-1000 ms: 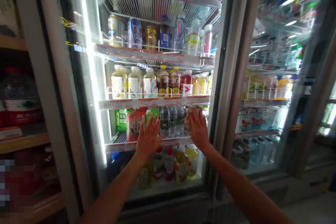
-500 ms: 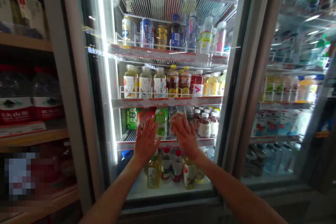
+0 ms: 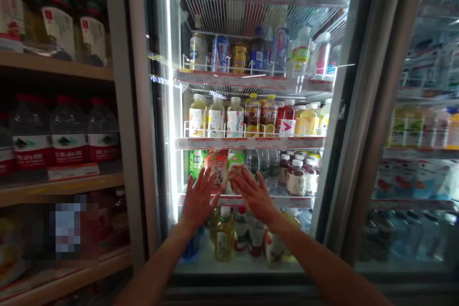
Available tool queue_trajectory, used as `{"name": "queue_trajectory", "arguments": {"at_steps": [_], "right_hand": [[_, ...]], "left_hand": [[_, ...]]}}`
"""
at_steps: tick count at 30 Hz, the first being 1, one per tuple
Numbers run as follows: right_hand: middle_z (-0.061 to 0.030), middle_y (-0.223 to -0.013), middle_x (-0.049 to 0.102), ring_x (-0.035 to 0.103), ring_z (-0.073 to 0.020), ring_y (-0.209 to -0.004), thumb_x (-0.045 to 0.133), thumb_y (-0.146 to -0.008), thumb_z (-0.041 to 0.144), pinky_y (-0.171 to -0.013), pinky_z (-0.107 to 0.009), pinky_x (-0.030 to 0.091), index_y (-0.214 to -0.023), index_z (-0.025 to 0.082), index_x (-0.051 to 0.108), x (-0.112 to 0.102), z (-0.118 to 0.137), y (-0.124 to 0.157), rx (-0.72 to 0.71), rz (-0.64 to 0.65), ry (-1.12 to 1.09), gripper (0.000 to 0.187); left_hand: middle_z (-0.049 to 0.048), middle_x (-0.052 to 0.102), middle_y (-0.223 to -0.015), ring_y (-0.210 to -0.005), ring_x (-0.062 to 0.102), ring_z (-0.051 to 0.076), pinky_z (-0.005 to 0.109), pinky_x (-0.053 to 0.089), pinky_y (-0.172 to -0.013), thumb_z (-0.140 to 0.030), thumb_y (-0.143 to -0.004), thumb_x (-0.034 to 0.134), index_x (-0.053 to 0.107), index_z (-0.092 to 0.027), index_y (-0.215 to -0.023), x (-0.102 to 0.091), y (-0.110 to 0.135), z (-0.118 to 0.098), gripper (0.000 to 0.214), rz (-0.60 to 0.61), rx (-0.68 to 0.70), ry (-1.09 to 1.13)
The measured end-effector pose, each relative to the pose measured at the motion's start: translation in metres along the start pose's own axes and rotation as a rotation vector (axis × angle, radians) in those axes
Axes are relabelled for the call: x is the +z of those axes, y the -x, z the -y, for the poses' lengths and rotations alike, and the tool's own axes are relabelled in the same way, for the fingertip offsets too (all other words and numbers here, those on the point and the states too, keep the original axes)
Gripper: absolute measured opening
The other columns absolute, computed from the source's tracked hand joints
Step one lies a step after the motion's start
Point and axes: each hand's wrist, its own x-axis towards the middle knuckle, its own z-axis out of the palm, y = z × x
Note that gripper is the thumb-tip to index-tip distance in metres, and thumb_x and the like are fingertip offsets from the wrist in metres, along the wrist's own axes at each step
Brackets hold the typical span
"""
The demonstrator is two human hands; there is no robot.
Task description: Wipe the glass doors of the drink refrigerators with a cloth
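My left hand [image 3: 198,199] lies flat on the glass door [image 3: 358,119] of a drinks fridge, fingers spread, holding nothing. My right hand [image 3: 252,194] is just to its right on the same pane, pressing a small light cloth [image 3: 234,172] against the glass under its fingers. Both hands are level with the third wire shelf [image 3: 251,200]. Behind the glass there stand a red carton [image 3: 217,166], green bottles and clear water bottles.
Inside the fridge, lit shelves carry cans [image 3: 220,52] and juice bottles [image 3: 234,117]. Left of the fridge, wooden shelves hold large water bottles [image 3: 68,134]. To the right stands a second glass-door fridge [image 3: 423,129] with more drinks.
Both hands have slid leftward across the glass, the right one with the cloth from the door's right edge toward the middle. My view has turned left, showing more of the wooden shelves.
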Motion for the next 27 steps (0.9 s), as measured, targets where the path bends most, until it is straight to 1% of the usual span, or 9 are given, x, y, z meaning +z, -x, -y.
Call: {"name": "queue_trajectory", "arguments": {"at_steps": [3, 4, 8, 10, 14, 19, 24, 25, 27], "right_hand": [[-0.0032, -0.142, 0.045, 0.005, -0.0208, -0.144, 0.045, -0.086, 0.014, -0.116, -0.049, -0.004, -0.135, 0.019, 0.044, 0.001, 0.004, -0.016, 0.114, -0.041, 0.019, 0.049], [-0.0028, -0.143, 0.044, 0.003, -0.0219, -0.144, 0.044, -0.087, 0.014, -0.116, -0.049, -0.005, -0.135, 0.018, 0.045, 0.002, 0.006, -0.020, 0.112, -0.045, 0.020, 0.048], [0.0012, -0.147, 0.038, -0.002, -0.0228, -0.144, 0.043, -0.088, 0.017, -0.115, -0.049, -0.011, -0.134, 0.020, 0.046, 0.005, 0.021, -0.029, -0.123, 0.015, -0.007, 0.046], [0.0011, -0.148, 0.036, 0.001, -0.0215, -0.144, 0.044, -0.088, 0.017, -0.115, -0.050, -0.011, -0.136, 0.021, 0.043, 0.009, 0.027, -0.036, -0.135, 0.026, -0.011, 0.048], [-0.0031, -0.149, 0.035, 0.006, -0.0243, -0.143, 0.044, -0.088, 0.019, -0.114, -0.054, -0.008, -0.139, 0.019, 0.038, 0.019, 0.043, -0.054, -0.019, -0.023, -0.030, 0.051], [-0.0035, -0.149, 0.034, 0.008, -0.0206, -0.143, 0.044, -0.086, 0.015, -0.116, -0.051, -0.003, -0.139, 0.019, 0.037, 0.028, 0.064, -0.074, -0.170, -0.024, -0.107, 0.054], [-0.0026, -0.150, 0.033, 0.010, -0.0214, -0.143, 0.040, -0.087, 0.012, -0.116, -0.051, -0.004, -0.141, 0.020, 0.034, 0.034, 0.084, -0.116, -0.005, -0.042, -0.159, 0.055], [-0.0025, -0.150, 0.032, 0.011, -0.0211, -0.143, 0.039, -0.087, 0.011, -0.116, -0.050, -0.003, -0.140, 0.020, 0.035, 0.036, 0.090, -0.118, -0.003, -0.034, -0.171, 0.054], [-0.0027, -0.149, 0.034, 0.017, -0.0195, -0.142, 0.039, -0.087, 0.011, -0.117, -0.047, 0.001, -0.138, 0.019, 0.038, 0.042, 0.103, -0.115, -0.073, -0.022, -0.188, 0.052]], "left_hand": [[0.0145, 0.038, -0.143, -0.140, 0.016, 0.022, 0.045, 0.011, -0.115, -0.036, -0.089, 0.044, 0.013, -0.014, -0.146, -0.003, 0.006, 0.011, 0.068, -0.018, -0.007, -0.033], [0.0145, 0.038, -0.143, -0.140, 0.015, 0.022, 0.045, 0.010, -0.115, -0.035, -0.090, 0.044, 0.013, -0.014, -0.146, -0.004, 0.008, 0.015, 0.068, -0.022, -0.016, -0.037], [0.0141, 0.037, -0.144, -0.141, 0.014, 0.021, 0.045, 0.011, -0.115, -0.033, -0.089, 0.045, 0.011, -0.016, -0.146, -0.009, 0.017, 0.031, 0.068, -0.014, -0.047, -0.063], [0.0150, 0.035, -0.145, -0.140, 0.015, 0.022, 0.046, 0.012, -0.115, -0.033, -0.089, 0.045, 0.010, -0.016, -0.146, -0.011, 0.021, 0.041, 0.069, -0.005, -0.062, -0.087], [0.0167, 0.031, -0.147, -0.140, 0.019, 0.024, 0.049, 0.015, -0.113, -0.034, -0.090, 0.043, 0.009, -0.016, -0.147, -0.017, 0.031, 0.062, 0.069, 0.029, -0.133, -0.127], [0.0175, 0.031, -0.147, -0.138, 0.024, 0.027, 0.051, 0.020, -0.111, -0.032, -0.090, 0.041, 0.005, -0.015, -0.147, -0.028, 0.045, 0.089, 0.069, 0.067, -0.175, -0.183], [0.0182, 0.029, -0.147, -0.138, 0.026, 0.029, 0.052, 0.019, -0.111, -0.033, -0.090, 0.040, 0.007, -0.013, -0.147, -0.040, 0.047, 0.108, 0.069, 0.086, -0.211, -0.199], [0.0178, 0.028, -0.148, -0.138, 0.025, 0.029, 0.053, 0.019, -0.111, -0.033, -0.090, 0.039, 0.007, -0.013, -0.147, -0.042, 0.047, 0.109, 0.068, 0.094, -0.220, -0.193], [0.0171, 0.027, -0.149, -0.139, 0.023, 0.029, 0.053, 0.019, -0.111, -0.033, -0.090, 0.037, 0.008, -0.013, -0.147, -0.046, 0.050, 0.112, 0.067, 0.110, -0.240, -0.185]]}}
